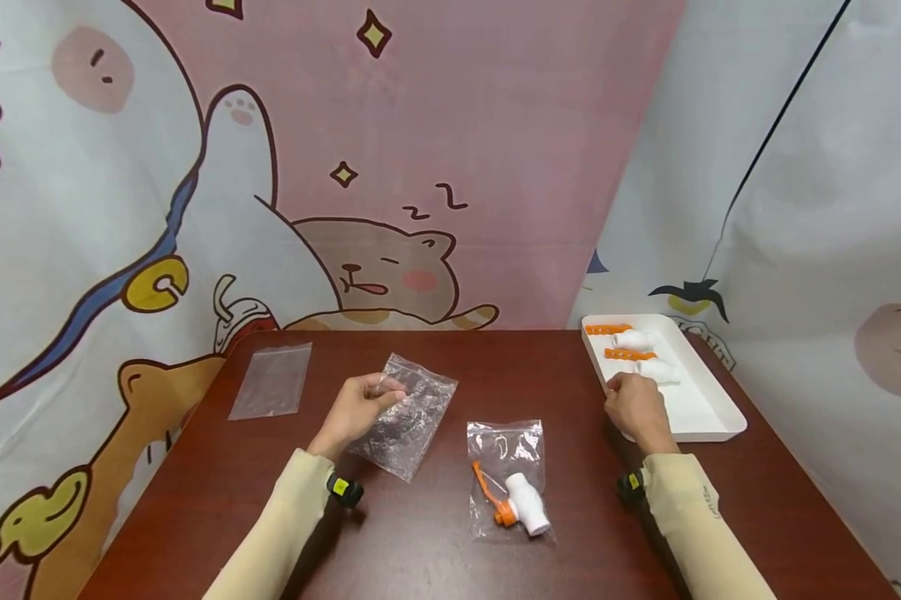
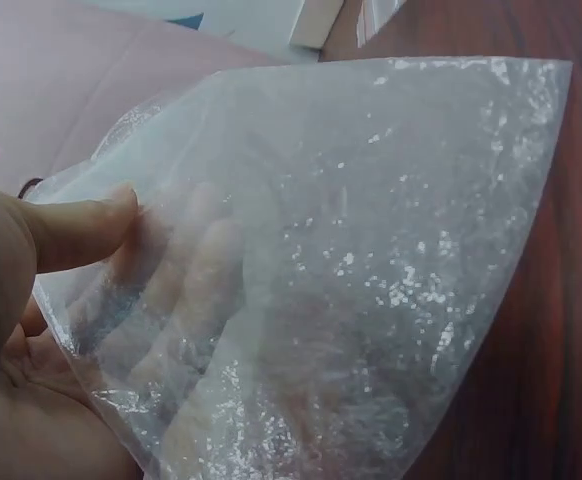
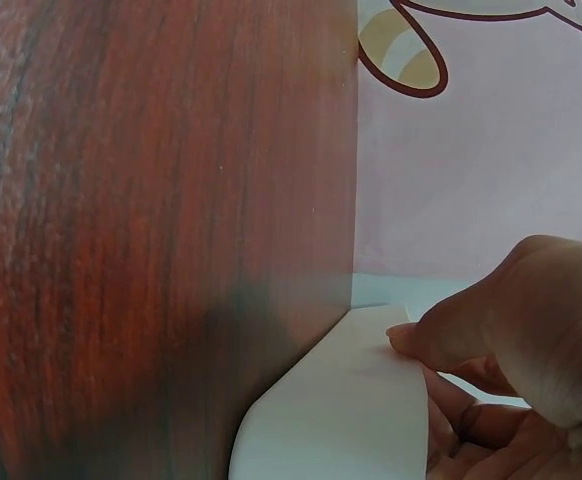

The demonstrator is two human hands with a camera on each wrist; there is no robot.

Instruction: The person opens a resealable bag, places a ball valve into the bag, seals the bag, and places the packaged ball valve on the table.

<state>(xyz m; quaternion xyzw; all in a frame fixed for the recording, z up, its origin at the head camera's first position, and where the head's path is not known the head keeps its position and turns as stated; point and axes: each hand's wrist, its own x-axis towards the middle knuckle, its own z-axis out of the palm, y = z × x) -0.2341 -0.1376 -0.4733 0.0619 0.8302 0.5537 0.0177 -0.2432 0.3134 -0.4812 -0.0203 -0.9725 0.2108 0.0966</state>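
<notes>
My left hand [image 1: 360, 408] pinches a clear plastic bag [image 1: 423, 412] between thumb and fingers, above the table left of the middle. In the left wrist view the bag [image 2: 401, 240] spreads across the hand, and the fingers show through it. At the right, my right hand [image 1: 638, 408] grips the near left wall of a white tray [image 1: 701, 404]. The right wrist view has the thumb on the outside of the tray wall [image 3: 341, 400] and the other fingers inside, partly hidden. Inside the tray lie white tubular pieces [image 1: 656, 369] and orange strips with holes [image 1: 628, 355].
A zip bag [image 1: 528, 450] in the middle of the table contains a white tubular piece [image 1: 527, 504] with an orange strap [image 1: 488, 487]. Another flat clear bag [image 1: 272, 382] lies at the back left. A patterned cloth [image 1: 525, 167] hangs behind the dark red table [image 1: 217, 508].
</notes>
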